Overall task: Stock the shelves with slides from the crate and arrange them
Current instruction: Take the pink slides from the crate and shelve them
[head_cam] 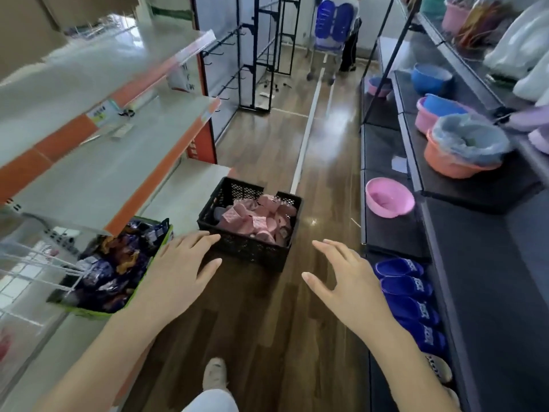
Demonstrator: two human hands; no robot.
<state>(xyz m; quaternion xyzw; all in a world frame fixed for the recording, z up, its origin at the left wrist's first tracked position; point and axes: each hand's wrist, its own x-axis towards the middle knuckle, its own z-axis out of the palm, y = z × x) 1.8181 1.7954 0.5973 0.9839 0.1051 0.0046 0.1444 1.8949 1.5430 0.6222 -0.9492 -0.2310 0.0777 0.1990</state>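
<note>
The left hand [181, 263] is held flat, palm down, its fingers straight and slightly parted. It holds nothing, and its fingertips reach the near left corner of the crate [252, 248]; whether they touch the rim cannot be told. The right hand [347, 281] hangs over the floor [267, 322] with its fingers fanned wide and a little bent. It also holds nothing and is apart from the crate, off its near right corner. The crate is black with mesh walls and stands on the wooden floor in the middle of the aisle, between the two hands and just beyond them. Inside it lies a loose heap of pink slides [258, 218], some with pale tags on them. To the right, on the lowest level of the dark shelves [481, 292], a row of blue slides [407, 295] lies side by side, just beside the right forearm. Higher on the same shelves stand a pink basin [389, 197], an orange basin [457, 150] lined with pale plastic, and a blue basin [432, 78]. On the left, grey shelves [98, 179] with orange edges jut into the aisle, and under them a green-sided box of snack packets [116, 272] sits next to the left wrist. At the bottom of the view is the person's pale shoe [215, 373]. At the far end of the aisle, another person [347, 40] stands by a trolley.
</note>
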